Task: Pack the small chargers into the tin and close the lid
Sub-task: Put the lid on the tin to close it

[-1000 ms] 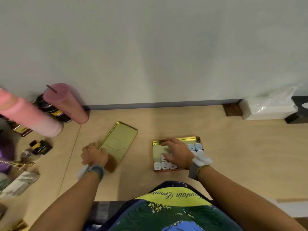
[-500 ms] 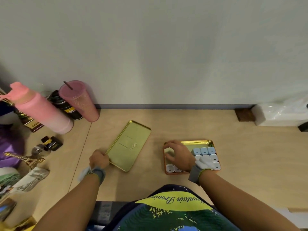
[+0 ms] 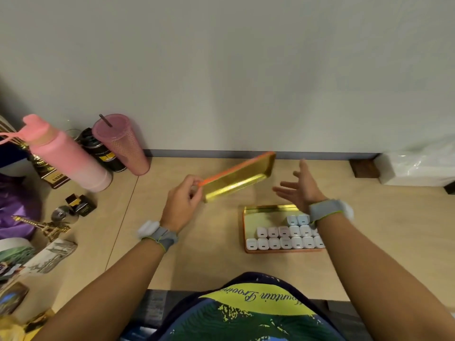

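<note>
The open tin (image 3: 261, 211), gold inside with an orange outer wall, sits on the wooden desk right of centre. Several small white chargers (image 3: 285, 238) lie in rows in its near and right parts; its far left corner is bare. My left hand (image 3: 183, 201) pinches one end of the gold lid (image 3: 237, 179), which is lifted off the desk and tilted, its orange rim upward. My right hand (image 3: 299, 185) hovers above the tin's far edge, fingers spread and empty, just right of the lid. My right wrist hides some chargers.
At the back left stand a pink bottle (image 3: 69, 156), a pink tumbler with a straw (image 3: 121, 143) and a dark can (image 3: 103, 151). Trinkets, a small Eiffel Tower (image 3: 46, 227) and cards crowd the left edge. A white tissue pack (image 3: 418, 166) and wooden block (image 3: 363, 168) sit at the back right.
My left hand has picked the lid up from the desk and carried it right, toward the tin. My right hand has left the chargers and risen with its fingers spread.
</note>
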`<state>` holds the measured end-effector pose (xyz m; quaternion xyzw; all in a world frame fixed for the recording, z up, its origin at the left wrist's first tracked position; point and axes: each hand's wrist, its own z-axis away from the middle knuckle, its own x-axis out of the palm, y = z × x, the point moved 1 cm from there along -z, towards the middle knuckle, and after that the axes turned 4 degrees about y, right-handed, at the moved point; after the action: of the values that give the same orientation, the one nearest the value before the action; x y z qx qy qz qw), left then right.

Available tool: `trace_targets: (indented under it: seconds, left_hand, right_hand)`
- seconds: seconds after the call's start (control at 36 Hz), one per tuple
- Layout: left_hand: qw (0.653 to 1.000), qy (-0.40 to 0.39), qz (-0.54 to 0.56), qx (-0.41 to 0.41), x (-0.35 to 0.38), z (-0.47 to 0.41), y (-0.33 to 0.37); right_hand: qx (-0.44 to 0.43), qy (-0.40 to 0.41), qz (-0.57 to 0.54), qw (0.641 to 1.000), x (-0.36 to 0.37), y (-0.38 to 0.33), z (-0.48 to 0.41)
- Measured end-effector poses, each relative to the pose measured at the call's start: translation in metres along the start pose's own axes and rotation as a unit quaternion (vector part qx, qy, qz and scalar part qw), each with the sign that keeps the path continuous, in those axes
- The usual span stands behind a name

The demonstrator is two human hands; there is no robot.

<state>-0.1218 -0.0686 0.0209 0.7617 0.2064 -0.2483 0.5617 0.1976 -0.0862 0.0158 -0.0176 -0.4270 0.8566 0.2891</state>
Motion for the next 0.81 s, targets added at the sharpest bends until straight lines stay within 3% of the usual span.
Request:
trace_targets:
  seconds: [0.11,0.25,0.33,0.42,0.5,0.56,0.64,0.81]
  left_hand:
    - [0.993,-0.036,-0.014,0.115,0.019,0.013,0.026]
    - [0.978,-0.107,-0.008,0.181,0.043,0.023,0.046]
    - [0.982,-0.152,0.057,0.092,0.054,0.031,0.041]
    - [0.982,-0.118,0.132,-0.070,0.071,0.038,0.034]
    - [0.979,-0.060,0.063,-0.185,0.091,0.044,0.026]
    - [0.968,-0.098,0.023,-0.231,0.103,0.049,0.025]
    - [0.952,-0.168,-0.009,-0.257,0.120,0.058,0.026]
    - [0.957,-0.171,-0.060,-0.227,0.133,0.066,0.039]
  right_hand:
    - [0.080,-0.020,0.002,0.997,-0.034,-0.013,0.002]
    - [0.012,0.013,0.060,0.998,-0.069,0.004,0.007]
    - [-0.018,0.005,0.052,0.998,-0.086,0.015,0.014]
    - [-0.066,0.019,0.097,0.993,-0.100,0.026,0.022]
    - [-0.116,0.035,0.155,0.980,-0.105,0.035,0.023]
    - [-0.160,0.063,0.252,0.952,-0.109,0.040,0.019]
    - [-0.174,0.097,0.373,0.906,-0.116,0.044,0.013]
    - [-0.168,0.119,0.458,0.865,-0.129,0.056,0.006]
